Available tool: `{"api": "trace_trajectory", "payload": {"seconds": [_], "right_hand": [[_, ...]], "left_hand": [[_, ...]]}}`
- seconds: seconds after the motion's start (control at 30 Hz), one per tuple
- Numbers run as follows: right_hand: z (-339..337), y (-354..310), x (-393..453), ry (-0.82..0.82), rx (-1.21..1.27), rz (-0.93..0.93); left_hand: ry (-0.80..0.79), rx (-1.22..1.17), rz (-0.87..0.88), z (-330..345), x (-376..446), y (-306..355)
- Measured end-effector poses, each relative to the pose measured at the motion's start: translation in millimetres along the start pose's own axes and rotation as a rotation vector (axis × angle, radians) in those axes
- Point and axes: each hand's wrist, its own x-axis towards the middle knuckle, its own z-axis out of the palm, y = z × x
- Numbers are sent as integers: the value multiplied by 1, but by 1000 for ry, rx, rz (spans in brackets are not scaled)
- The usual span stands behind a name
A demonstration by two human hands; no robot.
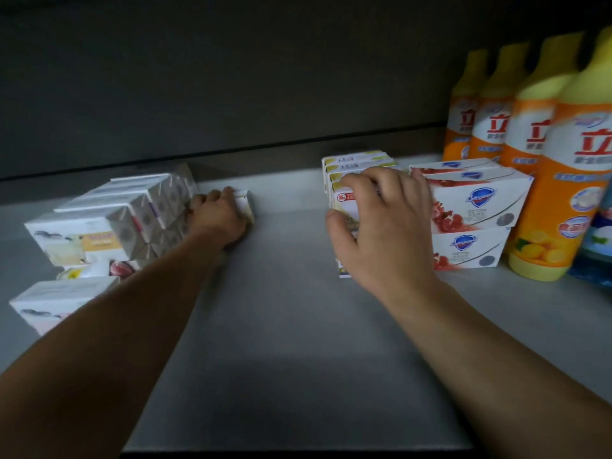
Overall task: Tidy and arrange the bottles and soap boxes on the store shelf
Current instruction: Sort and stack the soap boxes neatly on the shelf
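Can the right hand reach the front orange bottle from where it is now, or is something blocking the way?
Probably yes. The right hand rests on a yellow-green soap box stack; the front orange bottle stands beyond the pomegranate soap boxes. These are low, so the hand could likely pass over them.

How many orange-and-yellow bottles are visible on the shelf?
4, in a row along the shelf's right side running front to back: nearest bottle, second, third, rearmost. More may sit hidden behind them.

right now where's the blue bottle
In the head view the blue bottle sits at the far right edge of the shelf, partly cut off, beside the front orange bottle.
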Motion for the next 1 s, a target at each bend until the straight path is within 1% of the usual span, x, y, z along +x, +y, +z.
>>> {"api": "trace_trajectory", "payload": {"seconds": [0.13, 0.2, 0.23, 0.3, 0.37, 0.4, 0.47, 0.53, 0.7, 0.77, 0.87, 0.93, 1.0], "right_hand": [[0, -1, 1, 18, 16, 9], [-1, -1, 1, 22, 13, 6], [-1, 0, 1, 20, 12, 2], [-2, 1, 0, 0, 5, -8], [-3, 1, 1, -19, -2, -6], [-4, 1, 1, -21, -5, -5], [-6, 0, 1, -22, -5, -7], [-7, -1, 1, -32, 7, -11], [-17, -3, 4, -76, 89, 1], [-22, -6, 6, -82, 146, -7], [-32, -12, 5, -102, 414, -70], [-37, -14, 2, -179, 560, -145], [-40, -18, -2, -294, 636, -212]], "left_hand": [[102, 98, -45, -9, -11, 11], [141, 56, -8, -11, -25, 19], [143, -17, 33, -14, -34, 22], [130, -242, 117, -22, -54, 29], [164, -413, 159, -34, -75, 35], [190, -480, 150, -42, -86, 39], [207, -674, 77, -60, -107, 44], [169, -899, 29, -74, -129, 48], [48, -1397, 12, -81, -167, 57], [38, -1487, 0, -82, -169, 58], [26, -1601, 34, -87, -168, 54], [-37, -1662, 87, -89, -169, 51], [-153, -1720, 142, -91, -173, 49]]}}
